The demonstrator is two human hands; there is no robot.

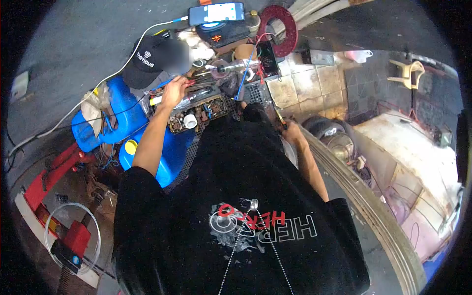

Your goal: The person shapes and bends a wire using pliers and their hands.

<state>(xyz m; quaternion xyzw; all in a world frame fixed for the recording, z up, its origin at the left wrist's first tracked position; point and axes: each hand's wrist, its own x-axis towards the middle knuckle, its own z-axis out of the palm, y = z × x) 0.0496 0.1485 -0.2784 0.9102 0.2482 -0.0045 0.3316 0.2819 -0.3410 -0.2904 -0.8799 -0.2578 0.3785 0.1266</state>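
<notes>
My left hand (174,92) is at a crowded tool tray, its fingers closed and bent beside a small red piece (190,82); what they grip is too small to make out. Just below lies a box of rusty bolts and small metal parts (212,109) with a white round cup (190,121) in it. On the right, my right hand (292,132) is closed round the dark handle of a thin tool with a yellowish part (280,117), beside the tray's right edge. Blue tubing (242,83) hangs over the middle of the tray.
Blue jerrycans (118,105) stand left of the tray. A phone (216,14) with a white cable and a black cap (147,61) are at the back. Red jack-like equipment (76,241) is lower left, a tire (317,127) and a pale chair (407,73) to the right.
</notes>
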